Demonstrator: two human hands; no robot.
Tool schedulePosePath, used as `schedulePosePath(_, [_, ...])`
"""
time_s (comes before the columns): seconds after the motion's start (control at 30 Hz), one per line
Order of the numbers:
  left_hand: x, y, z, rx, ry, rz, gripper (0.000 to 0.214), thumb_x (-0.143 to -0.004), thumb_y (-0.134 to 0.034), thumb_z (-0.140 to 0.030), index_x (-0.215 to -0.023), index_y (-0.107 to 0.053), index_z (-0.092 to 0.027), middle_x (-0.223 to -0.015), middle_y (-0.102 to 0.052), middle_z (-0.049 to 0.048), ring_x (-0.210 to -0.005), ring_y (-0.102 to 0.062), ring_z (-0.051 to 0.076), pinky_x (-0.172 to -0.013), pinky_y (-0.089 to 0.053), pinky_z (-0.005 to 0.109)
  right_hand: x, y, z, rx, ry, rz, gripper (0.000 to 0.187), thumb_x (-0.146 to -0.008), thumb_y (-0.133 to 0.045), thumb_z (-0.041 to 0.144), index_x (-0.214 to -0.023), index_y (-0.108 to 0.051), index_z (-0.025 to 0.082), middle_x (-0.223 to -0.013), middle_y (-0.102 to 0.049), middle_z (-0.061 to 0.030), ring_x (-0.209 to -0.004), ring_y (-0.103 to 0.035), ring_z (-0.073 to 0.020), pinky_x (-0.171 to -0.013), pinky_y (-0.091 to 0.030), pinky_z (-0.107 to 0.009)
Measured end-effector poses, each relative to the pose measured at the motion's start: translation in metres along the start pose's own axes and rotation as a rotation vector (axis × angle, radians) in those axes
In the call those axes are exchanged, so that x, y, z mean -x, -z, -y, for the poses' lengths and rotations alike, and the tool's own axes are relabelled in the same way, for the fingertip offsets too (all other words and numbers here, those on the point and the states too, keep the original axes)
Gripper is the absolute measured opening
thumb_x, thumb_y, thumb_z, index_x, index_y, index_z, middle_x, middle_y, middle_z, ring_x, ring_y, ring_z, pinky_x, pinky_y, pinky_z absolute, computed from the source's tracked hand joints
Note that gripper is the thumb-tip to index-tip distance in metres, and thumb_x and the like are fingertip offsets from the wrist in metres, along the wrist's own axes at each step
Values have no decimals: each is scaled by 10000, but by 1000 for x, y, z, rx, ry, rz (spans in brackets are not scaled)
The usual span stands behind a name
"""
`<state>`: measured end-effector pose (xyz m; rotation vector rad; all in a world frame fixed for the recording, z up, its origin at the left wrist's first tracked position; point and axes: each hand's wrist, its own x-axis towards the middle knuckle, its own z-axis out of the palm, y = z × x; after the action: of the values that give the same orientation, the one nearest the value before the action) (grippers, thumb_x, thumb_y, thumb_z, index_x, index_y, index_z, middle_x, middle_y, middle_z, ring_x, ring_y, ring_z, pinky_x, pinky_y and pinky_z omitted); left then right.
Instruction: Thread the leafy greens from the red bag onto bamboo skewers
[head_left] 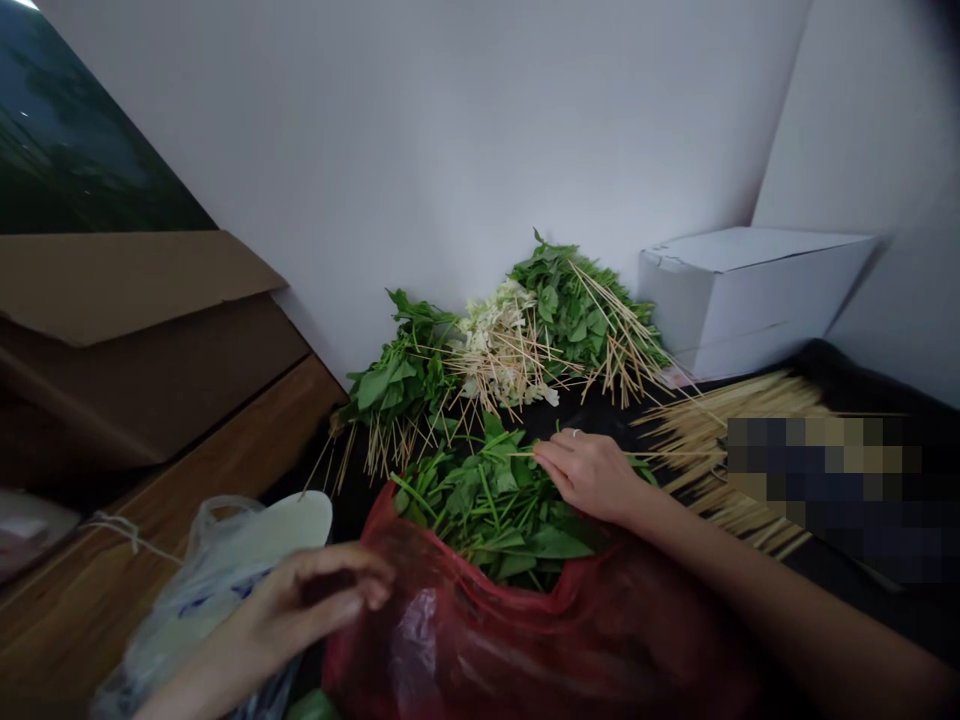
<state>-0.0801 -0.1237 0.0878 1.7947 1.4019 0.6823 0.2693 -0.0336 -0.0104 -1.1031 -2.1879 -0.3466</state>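
Right hand (589, 475) pinches a skewer (525, 454) above a red bag (480, 640)

The right hand's fingers curl closed over the thin stick, which runs past them on both sides, and a ring shows on one finger. The hand sits low over the bag's mouth, just above the heaped greens (487, 510) inside. The left hand (311, 610) hangs half curled at the bag's left edge; whether it grips the plastic, I cannot tell. Behind the bag, three skewered bundles lie against a white wall (420, 150): a leafy one (397, 375), a pale one (502, 345), and another leafy one (577, 310). To the bag's right, loose skewers (712, 430) fan out beside a pixelated patch, with a white box (750, 300) farther back. To its left are a white plastic bag (217, 600), a wooden board (172, 450) and cardboard (127, 330)
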Motion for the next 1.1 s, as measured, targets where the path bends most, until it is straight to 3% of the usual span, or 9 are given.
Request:
schedulePosePath(0.07, [-38,-22,-17,-105,-69,75,188,-796,-680,-391,-853,-803,-262,-844,-773,63,-780,-707,251,-709,-553,317,0,-1,3,36,26,12,298,-996,-436,206,-858,-697,161,-737,-643,-43,-711,-542,-161,-641,-314,-295])
schedulePosePath(0.13, [-75,-49,-25,-183,-176,-29,173,-790,-685,-382,-806,-794,-249,-816,-756,57,-778,-687,243,-740,-529,331,0,-2,4,65,35,2,290,-989,-440,196,-859,-697,160,-738,-639,-47,-707,-532,-164,-641,-310,-300])
schedulePosePath(0.23, [-116,-89,-20,-411,-264,-112,188,-741,-756,-371,-861,-792,-230,-871,-736,75,-859,-663,262,-817,-495,370,0,-2,2,82,30,-28,276,-994,-442,202,-908,-701,157,-753,-644,-50,-716,-530,-166,-654,-314,-304])
schedulePosePath(0.33, [-137,-110,-10,-628,-337,-175,166,-685,-807,-283,-840,-785,-228,-891,-722,93,-955,-624,292,-872,-463,398,0,-2,0,92,27,-40,271,-999,-442,205,-941,-702,157,-764,-649,-50,-725,-530,-169,-663,-317,-306])
schedulePosePath(0.43, [-144,-104,-9,-451,-325,-222,28,-750,-723,-231,-742,-745,-216,-841,-717,68,-874,-631,243,-849,-463,370,0,-2,-2,99,14,-52,278,-1001,-436,206,-951,-704,155,-763,-649,-54,-722,-527,-173,-666,-321,-310])
schedulePosePath(0.6, [-137,-79,-16,255,-120,-270,248,-703,-753,-399,-682,-631,-184,-666,-634,-5,-632,-574,142,-635,-456,266,2,-4,-1,89,5,-92,265,-983,-441,169,-1017,-703,149,-774,-651,-57,-747,-537,-179,-693,-342,-308])
schedulePosePath(0.8, [-123,-78,-13,746,23,-276,310,-615,-790,-322,-665,-507,-207,-590,-565,-60,-591,-581,115,-666,-519,268,5,-13,1,94,55,-64,246,-950,-468,141,-1007,-707,140,-760,-642,-61,-744,-541,-186,-682,-353,-317])
schedulePosePath(0.97, [-127,-82,-7,594,60,-146,271,-689,-666,-279,-953,-638,-225,-739,-637,-22,-645,-609,143,-751,-549,354,6,-16,1,87,46,-40,262,-958,-453,148,-1043,-700,128,-763,-641,-64,-738,-544,-185,-665,-355,-314])
schedulePosePath(1.1, [-137,-98,-3,-80,-152,-160,161,-768,-635,-342,-806,-721,-211,-856,-675,60,-841,-631,225,-862,-489,386,4,-13,2,66,-26,56,274,-989,-435,210,-1031,-698,143,-806,-669,-76,-764,-572,-187,-665,-358,-306])
